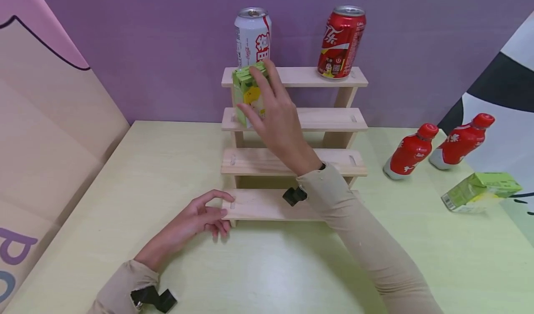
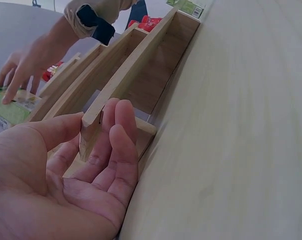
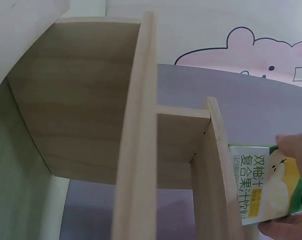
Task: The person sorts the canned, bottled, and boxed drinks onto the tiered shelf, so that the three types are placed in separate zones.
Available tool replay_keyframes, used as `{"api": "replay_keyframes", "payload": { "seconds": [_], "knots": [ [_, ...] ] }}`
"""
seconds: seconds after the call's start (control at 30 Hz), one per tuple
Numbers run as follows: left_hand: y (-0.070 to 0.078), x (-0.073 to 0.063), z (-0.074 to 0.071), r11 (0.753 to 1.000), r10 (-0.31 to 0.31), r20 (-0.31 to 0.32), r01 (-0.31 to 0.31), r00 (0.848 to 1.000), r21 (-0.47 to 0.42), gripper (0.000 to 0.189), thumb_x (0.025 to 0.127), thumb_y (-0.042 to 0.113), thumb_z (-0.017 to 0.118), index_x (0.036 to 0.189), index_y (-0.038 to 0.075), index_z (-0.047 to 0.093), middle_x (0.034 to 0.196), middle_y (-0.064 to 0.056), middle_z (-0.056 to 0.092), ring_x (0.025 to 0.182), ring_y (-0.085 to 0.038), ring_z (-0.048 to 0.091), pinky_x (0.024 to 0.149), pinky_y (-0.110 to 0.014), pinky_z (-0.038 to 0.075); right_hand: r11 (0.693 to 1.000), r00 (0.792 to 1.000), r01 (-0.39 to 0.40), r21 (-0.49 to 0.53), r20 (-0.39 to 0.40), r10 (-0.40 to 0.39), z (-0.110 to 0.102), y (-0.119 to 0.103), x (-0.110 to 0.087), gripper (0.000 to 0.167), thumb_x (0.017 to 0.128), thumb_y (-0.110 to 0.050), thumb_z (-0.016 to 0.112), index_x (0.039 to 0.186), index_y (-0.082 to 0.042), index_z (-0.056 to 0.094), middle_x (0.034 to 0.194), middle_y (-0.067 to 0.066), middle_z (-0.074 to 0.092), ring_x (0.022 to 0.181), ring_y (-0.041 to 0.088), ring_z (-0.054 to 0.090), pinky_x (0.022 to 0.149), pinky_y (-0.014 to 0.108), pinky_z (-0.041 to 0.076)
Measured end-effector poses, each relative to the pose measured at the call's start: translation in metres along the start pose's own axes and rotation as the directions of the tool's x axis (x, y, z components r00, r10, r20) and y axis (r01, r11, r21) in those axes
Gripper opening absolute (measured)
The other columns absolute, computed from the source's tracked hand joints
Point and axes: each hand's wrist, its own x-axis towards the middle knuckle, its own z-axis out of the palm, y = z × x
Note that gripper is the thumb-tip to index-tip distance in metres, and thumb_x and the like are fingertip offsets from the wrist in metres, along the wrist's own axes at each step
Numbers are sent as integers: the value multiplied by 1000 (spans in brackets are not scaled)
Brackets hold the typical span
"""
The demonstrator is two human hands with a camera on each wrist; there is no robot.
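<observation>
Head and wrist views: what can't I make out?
Head view: base of the white can, behind the carton in the right hand.
Head view: right front corner of bottom shelf, behind right sleeve.
Left wrist view: the other carton, cut off by the top edge.
Right wrist view: most of the right hand, cut off by the right edge.

We see a pale surface carrying a wooden shelf, two red bottles and a green carton; the top tier bears a red can and, seemingly, a white can, its base hidden.
</observation>
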Motion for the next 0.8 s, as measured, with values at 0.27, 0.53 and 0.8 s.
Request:
{"api": "replay_keyframes", "payload": {
  "seconds": [0.27, 0.53, 0.8],
  "knots": [
    [0, 0, 0, 1000, -5, -1, 5, 1000, 13, 37, 102, 18, 58, 136, 8, 47, 90, -28, 68, 76, -30, 69, 64, -33, 55, 1000, 992, 18, 25, 126, -21, -18, 3, 5, 67, 94, -26, 70, 152, -12, 39, 161, 11, 27, 143, 21, 36, 111, 33, 38],
    [0, 0, 0, 1000, -1, 10, 1, 1000, 20, 36, 104, 16, 55, 137, 7, 45, 92, -29, 68, 76, -30, 69, 65, -33, 56, 996, 947, -93, 5, 308, 87, -55, -3, 6, 73, 93, -30, 72, 155, -23, 34, 164, 7, 16, 136, 25, 45, 108, 43, 42],
    [0, -1, 1, 1000, -2, 5, 2, 1000, 29, 36, 104, 17, 55, 137, 8, 45, 93, -29, 68, 77, -31, 68, 66, -34, 56, 998, 968, 45, -34, 250, -35, -80, -2, -17, 55, 94, -23, 70, 144, -13, 49, 156, 10, 35, 138, 25, 42, 109, 46, 42]
  ]
}}
